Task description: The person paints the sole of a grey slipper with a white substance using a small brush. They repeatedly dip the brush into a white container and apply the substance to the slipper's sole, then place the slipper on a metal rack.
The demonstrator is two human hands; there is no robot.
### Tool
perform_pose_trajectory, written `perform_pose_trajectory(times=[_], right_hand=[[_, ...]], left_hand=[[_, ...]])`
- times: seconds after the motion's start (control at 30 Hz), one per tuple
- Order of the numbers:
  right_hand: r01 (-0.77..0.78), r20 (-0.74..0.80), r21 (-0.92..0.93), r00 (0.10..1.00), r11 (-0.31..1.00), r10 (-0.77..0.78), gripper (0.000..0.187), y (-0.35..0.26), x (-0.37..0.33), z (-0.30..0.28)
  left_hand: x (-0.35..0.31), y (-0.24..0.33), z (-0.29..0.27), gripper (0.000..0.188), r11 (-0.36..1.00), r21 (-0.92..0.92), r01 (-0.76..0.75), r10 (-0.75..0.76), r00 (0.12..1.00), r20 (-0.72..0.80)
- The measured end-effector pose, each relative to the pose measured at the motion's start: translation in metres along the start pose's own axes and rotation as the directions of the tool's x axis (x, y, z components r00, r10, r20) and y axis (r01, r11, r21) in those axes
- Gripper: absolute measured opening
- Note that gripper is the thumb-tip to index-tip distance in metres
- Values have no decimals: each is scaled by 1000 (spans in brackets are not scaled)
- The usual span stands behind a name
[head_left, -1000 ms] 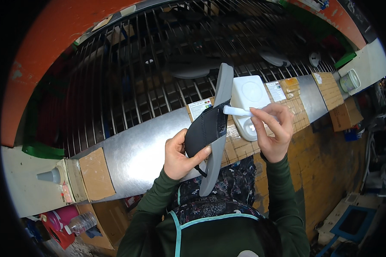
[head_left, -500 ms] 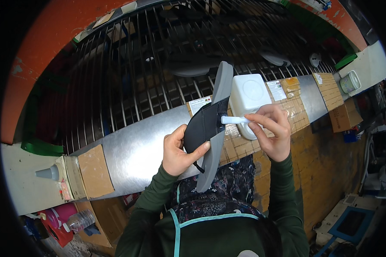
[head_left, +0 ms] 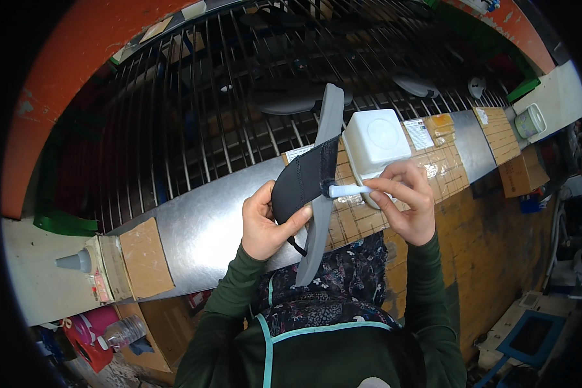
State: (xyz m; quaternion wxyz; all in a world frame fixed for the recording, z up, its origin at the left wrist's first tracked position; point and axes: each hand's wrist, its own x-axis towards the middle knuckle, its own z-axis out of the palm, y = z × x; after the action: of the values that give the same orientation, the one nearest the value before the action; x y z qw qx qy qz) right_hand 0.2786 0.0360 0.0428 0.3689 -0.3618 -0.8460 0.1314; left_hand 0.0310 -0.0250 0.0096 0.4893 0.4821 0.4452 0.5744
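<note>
A sandal (head_left: 307, 178) with a grey sole and a wide black strap is held up on edge over the bench. My left hand (head_left: 265, 226) grips it by the strap, thumb on the near side and fingers behind. Between the thumb and fingertips of my right hand (head_left: 407, 200) is a slim white-handled brush (head_left: 350, 191). The brush's wide end meets the strap's lower edge, beside the sole; its bristles cannot be made out. Just behind my right hand stands a white plastic container (head_left: 378, 139) with a squarish top.
A metal ledge (head_left: 200, 226) partly covered with cardboard (head_left: 147, 257) runs across in front of me. Beyond it lies a bed of metal rollers (head_left: 155, 142) carrying grey soles (head_left: 415, 85). A pale green tub (head_left: 529, 123) stands at the right end, a grey cone (head_left: 75, 260) at the left.
The sandal has shifted slightly left and turned, its upper end moving left. My right hand and the brush have dropped a little, staying against the strap's edge.
</note>
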Motion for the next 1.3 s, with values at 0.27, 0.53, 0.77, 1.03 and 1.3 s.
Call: perform_pose_trajectory(times=[0.27,0.53,0.77,1.03,1.3], right_hand=[[-56,-21,126,998,991,59,24,-2,-11,11],[-164,-103,229,976,960,191,24,-8,-23,26],[-182,-118,289,967,940,224,25,-13,-28,33],[-74,-90,275,991,959,102,24,-15,-29,32],[-155,-115,264,975,952,191,26,-24,-36,37]], left_hand=[[1,2,4,24,995,-98,-13,9,999,-35],[3,0,9,29,991,-130,-43,27,992,-120],[6,-4,9,32,980,-165,-112,87,984,-152],[8,-6,6,31,979,-153,-133,103,977,-188],[9,-8,4,28,973,-171,-155,114,967,-228]])
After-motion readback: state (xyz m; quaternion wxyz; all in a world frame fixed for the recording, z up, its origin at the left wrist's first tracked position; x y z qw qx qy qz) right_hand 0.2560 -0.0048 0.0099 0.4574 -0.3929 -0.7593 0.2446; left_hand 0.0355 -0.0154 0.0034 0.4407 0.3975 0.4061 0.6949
